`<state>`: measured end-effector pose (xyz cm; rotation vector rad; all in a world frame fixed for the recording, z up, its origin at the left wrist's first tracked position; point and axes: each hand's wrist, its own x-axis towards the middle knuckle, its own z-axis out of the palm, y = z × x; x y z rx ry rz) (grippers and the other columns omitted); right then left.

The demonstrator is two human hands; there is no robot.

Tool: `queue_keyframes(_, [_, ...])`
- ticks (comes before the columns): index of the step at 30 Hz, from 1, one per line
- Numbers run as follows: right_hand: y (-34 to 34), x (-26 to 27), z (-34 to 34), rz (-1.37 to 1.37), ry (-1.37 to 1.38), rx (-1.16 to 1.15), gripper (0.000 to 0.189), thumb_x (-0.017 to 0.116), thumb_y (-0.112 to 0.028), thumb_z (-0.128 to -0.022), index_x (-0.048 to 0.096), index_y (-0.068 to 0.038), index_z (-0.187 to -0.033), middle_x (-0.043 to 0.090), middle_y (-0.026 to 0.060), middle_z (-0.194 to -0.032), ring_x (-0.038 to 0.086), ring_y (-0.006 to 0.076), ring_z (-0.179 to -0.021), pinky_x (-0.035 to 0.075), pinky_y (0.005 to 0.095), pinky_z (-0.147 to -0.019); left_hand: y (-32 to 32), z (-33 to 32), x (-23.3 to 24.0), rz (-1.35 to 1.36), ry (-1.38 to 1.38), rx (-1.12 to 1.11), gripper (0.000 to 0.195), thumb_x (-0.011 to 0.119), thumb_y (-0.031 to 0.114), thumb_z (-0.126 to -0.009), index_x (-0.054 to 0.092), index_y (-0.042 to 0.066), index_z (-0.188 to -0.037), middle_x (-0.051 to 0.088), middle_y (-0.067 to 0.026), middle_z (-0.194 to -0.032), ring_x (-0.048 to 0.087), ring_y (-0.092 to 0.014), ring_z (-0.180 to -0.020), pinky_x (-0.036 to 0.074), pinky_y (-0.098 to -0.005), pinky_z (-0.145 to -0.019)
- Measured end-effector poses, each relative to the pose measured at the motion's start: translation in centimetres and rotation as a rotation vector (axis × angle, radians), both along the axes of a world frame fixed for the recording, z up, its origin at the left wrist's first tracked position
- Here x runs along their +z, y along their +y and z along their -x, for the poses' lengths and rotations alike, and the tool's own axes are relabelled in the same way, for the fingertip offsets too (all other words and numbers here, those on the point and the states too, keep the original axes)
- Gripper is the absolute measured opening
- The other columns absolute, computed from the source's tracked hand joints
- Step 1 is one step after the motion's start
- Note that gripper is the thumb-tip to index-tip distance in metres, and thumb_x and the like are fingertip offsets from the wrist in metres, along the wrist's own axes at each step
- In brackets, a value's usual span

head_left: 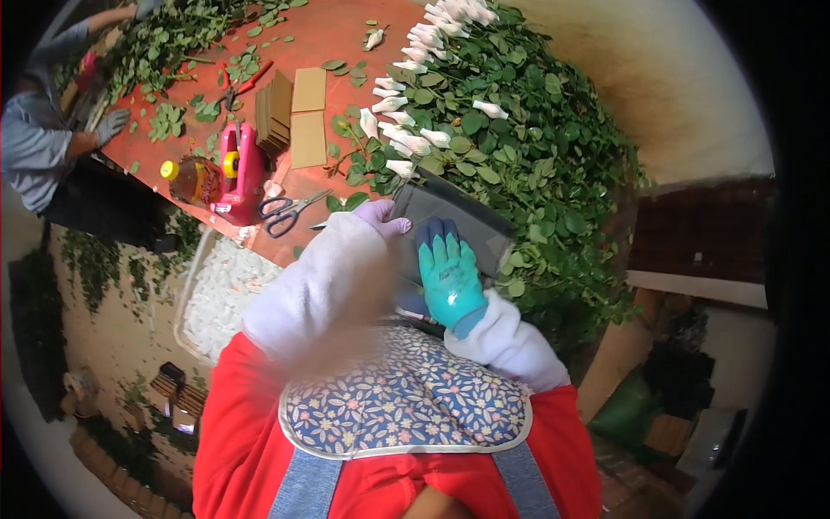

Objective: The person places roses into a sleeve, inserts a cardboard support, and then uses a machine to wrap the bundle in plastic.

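Observation:
My left hand (387, 218), in a lilac glove, is at the left edge of a dark grey sheet (447, 211), thumb and fingers bent. Whether it pinches the sheet I cannot tell. My right hand (450, 272), in a teal glove with dark blue fingertips, lies flat on the sheet, palm down. Just beyond the sheet, rose stems with leafy foliage (538, 162) are heaped on the red table (350, 32). Their heads wear white mesh sleeves (412, 143). Scissors (292, 211) with dark handles rest left of my left hand.
Cardboard pieces (308, 139), a pink tape dispenser (240, 175), a yellow-capped bottle (194, 180) and red-handled pruning shears (240, 84) occupy the table's left part. Below its edge stands a bin of white mesh sleeves (227, 292). Another person's gloved hand (112, 126) touches the far-left edge.

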<state>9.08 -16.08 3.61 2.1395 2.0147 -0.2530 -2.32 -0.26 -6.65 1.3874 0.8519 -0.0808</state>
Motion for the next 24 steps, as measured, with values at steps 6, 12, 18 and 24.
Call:
queue_keyframes(6, [0.1, -2.5, 2.2, -0.104, 0.056, -0.128, 0.059, 0.047, -0.018, -0.086, 0.035, 0.003, -0.141, 0.031, 0.0233, -0.148, 0.03, 0.0419, -0.137, 0.024, 0.0547, -0.111, 0.2, 0.8, 4.3, 0.057, -0.108, 0.187, 0.03, 0.074, 0.028, -0.084, 0.062, 0.002, -0.093, 0.061, 0.0008, -0.076, 0.052, -0.009, -0.068, 0.043, -0.0255, -0.06])
queue_keyframes(12, [0.4, -3.7, 2.3, -0.147, 0.029, -0.14, 0.053, 0.044, -0.016, -0.088, 0.039, 0.002, -0.138, 0.034, 0.0229, -0.147, 0.031, 0.0415, -0.137, 0.025, 0.056, -0.109, 4.6, 9.0, -0.2, -0.833, 0.38, -0.07, 0.075, 0.081, 0.043, -0.069, 0.05, 0.003, -0.124, 0.057, -0.0154, -0.115, 0.057, -0.029, -0.103, 0.046, -0.039, -0.089])
queue_keyframes(18, [-0.3, -4.0, 1.6, -0.185, 0.019, -0.139, 0.059, 0.049, -0.024, -0.085, 0.039, 0.0, -0.139, 0.036, 0.0202, -0.147, 0.036, 0.0362, -0.134, 0.026, 0.0513, -0.109, 8.8, 13.9, -5.3, -0.888, 0.927, -0.501, 0.118, 0.088, 0.044, -0.052, 0.025, 0.01, -0.146, 0.036, -0.0147, -0.144, 0.036, -0.036, -0.131, 0.032, -0.0444, -0.108])
queue_keyframes(24, [-1.6, -4.5, 0.4, -0.175, 0.034, -0.179, 0.072, 0.06, -0.029, -0.078, 0.037, 0.0, -0.14, 0.033, 0.0201, -0.148, 0.034, 0.0355, -0.136, 0.025, 0.05, -0.11, 10.7, 14.9, -7.3, -0.985, 0.801, -0.658, 0.109, 0.088, 0.041, -0.054, 0.031, 0.01, -0.142, 0.042, -0.0141, -0.138, 0.043, -0.037, -0.122, 0.038, -0.0451, -0.103])
